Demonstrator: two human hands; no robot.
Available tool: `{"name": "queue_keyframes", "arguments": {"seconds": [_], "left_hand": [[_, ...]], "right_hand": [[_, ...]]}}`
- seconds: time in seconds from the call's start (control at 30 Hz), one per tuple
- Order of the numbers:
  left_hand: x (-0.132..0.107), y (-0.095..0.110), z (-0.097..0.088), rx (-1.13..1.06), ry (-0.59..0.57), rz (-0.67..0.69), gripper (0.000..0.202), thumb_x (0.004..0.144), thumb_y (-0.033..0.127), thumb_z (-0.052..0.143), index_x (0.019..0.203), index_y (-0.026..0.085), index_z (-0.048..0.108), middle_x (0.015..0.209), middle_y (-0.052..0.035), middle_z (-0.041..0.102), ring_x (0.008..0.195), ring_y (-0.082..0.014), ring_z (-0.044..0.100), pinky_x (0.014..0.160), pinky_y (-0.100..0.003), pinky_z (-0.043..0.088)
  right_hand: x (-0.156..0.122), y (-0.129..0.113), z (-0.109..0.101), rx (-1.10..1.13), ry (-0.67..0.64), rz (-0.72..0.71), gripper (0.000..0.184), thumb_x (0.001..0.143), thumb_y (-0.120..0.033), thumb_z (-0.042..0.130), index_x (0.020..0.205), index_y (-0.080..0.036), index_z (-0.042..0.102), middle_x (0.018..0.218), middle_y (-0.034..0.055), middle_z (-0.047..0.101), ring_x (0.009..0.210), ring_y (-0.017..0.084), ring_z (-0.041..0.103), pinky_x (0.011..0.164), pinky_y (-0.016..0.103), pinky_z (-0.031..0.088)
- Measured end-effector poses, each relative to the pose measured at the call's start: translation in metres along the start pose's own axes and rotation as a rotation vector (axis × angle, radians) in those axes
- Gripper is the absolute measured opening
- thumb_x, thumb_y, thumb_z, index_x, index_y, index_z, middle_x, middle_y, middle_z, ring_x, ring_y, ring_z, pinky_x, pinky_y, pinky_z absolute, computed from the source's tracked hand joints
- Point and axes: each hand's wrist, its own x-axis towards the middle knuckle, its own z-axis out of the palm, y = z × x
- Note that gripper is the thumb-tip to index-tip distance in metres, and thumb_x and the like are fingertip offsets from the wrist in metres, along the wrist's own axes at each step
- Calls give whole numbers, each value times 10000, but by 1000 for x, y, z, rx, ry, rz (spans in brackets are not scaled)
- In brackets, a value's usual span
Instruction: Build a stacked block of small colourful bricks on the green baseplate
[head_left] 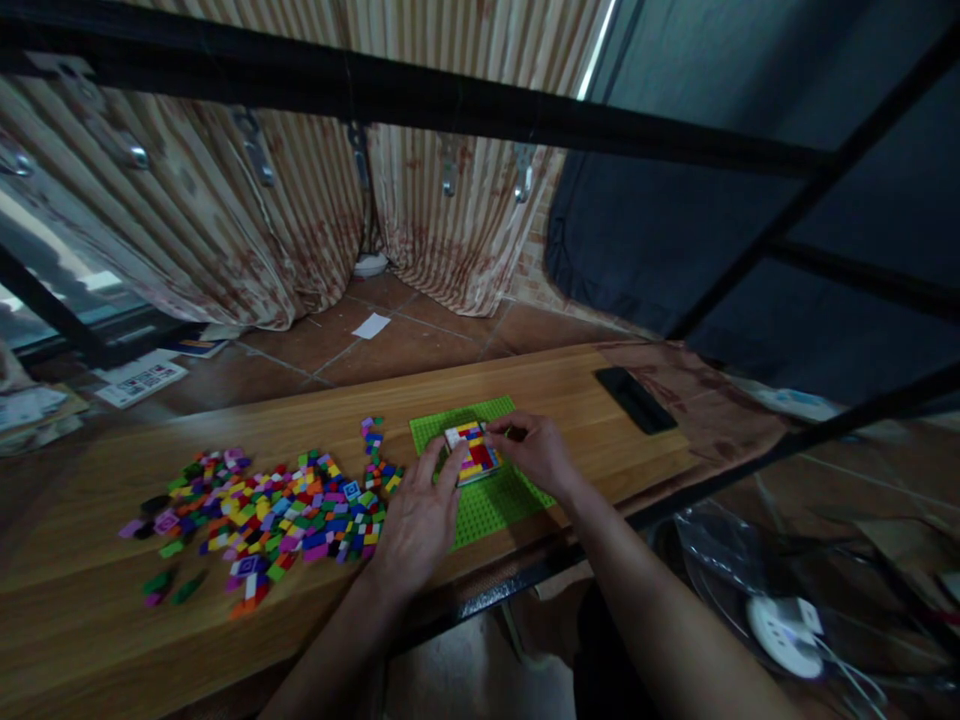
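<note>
A green studded baseplate [480, 515] lies on the wooden tabletop. On it sits a low, flat build of toy bricks [480, 455], with red, yellow, blue and purple pieces inside a pale edge. My left hand [420, 510] lies along the left side of this build, fingers stretched out and slightly apart, the tips touching its edge. At the right edge of the build, my right hand [534, 450] has thumb and index finger pinched together. Whatever is between those fingertips is too small or hidden to make out.
A wide heap of loose coloured bricks [292, 510] spreads left of the baseplate, with a few strays nearer me. A black phone [636, 400] lies at the table's right, beside a brown cloth [690, 400]. A dark metal bar [450, 95] crosses above the table's far side.
</note>
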Motion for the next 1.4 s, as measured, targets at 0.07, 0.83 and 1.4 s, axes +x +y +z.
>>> {"name": "queue_keyframes", "arguments": {"seconds": [0.07,0.83,1.4], "left_hand": [[0,0,1,38,11,14,560,895,156,461,1437,244,356,1432,-132,422,1231,-290,514,1000,-457,478],[6,3,1,234,71,36,465,906,190,467,1370,162,469,1372,-194,496,1141,-336,564,976,-539,419],[3,10,4,363,42,-4,498,906,131,428,1403,163,447,1357,-182,529,1161,-319,555,1018,-546,391]], "right_hand": [[2,3,1,56,-2,44,218,726,-370,688,803,-169,722,748,36,703,610,126,579,569,251,452],[14,16,24,299,20,225,379,587,-440,790,843,-178,697,698,-3,655,601,134,588,604,281,462],[15,14,23,349,-1,191,415,554,-474,811,797,-169,671,712,3,662,617,131,587,619,278,479]]}}
